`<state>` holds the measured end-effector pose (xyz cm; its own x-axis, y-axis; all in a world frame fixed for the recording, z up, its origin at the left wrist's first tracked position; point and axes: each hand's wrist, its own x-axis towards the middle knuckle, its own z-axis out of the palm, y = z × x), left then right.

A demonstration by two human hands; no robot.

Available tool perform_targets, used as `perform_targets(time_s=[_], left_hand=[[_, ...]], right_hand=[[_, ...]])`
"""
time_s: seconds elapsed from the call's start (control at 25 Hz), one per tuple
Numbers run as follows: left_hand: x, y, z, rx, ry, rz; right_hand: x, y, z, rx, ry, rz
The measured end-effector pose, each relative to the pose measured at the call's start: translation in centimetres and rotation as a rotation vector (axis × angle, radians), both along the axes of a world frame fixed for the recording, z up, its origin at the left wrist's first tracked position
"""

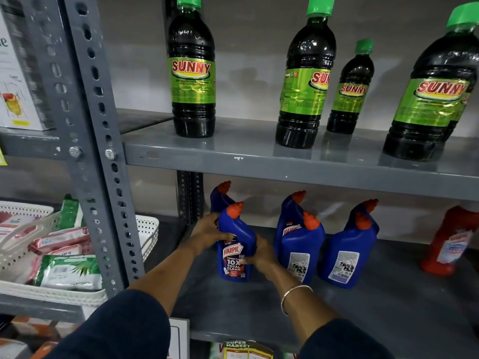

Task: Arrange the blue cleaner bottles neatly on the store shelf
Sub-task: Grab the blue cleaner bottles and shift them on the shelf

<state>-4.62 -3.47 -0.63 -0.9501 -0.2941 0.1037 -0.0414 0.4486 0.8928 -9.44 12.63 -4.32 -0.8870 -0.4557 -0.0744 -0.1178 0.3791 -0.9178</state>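
Several blue cleaner bottles with orange caps stand on the lower grey shelf [363, 307]. The front left bottle [237, 237] faces me with its label, and both hands hold it: my left hand [210, 231] wraps its left side and shoulder, my right hand [260, 255] presses its right side. Another blue bottle [219, 196] stands right behind it. To the right is a pair [300, 244], one behind the other. A further pair [348, 255] stands beyond, back labels toward me.
A red bottle [448, 242] stands at the far right of the same shelf. Dark bottles with green caps [193, 71] line the shelf above. A grey perforated upright [103, 156] stands at left, with a white basket of packets [64, 265] beyond it.
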Motion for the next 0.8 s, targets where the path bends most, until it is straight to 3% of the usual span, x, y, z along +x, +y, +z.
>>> perform_targets(time_s=[0.36,0.48,0.6,0.68,0.8], left_hand=[[0.1,0.1,0.5,-0.092,-0.042,-0.055],[0.3,1.3,2.2,-0.063,0.096,-0.01],[-0.1,3.8,4.2,-0.372,0.274,0.149],[-0.4,6.3,5.0,-0.642,0.373,0.181],[-1.2,9.7,4.1,-0.878,0.5,0.045]], right_hand=[[0.0,0.5,0.1,0.096,0.032,0.04],[-0.1,2.1,1.0,0.245,-0.098,0.111],[0.1,4.6,1.8,0.573,-0.378,0.178],[-0.3,7.0,1.7,0.743,-0.39,0.129],[-0.6,9.8,1.6,0.675,-0.322,-0.052]])
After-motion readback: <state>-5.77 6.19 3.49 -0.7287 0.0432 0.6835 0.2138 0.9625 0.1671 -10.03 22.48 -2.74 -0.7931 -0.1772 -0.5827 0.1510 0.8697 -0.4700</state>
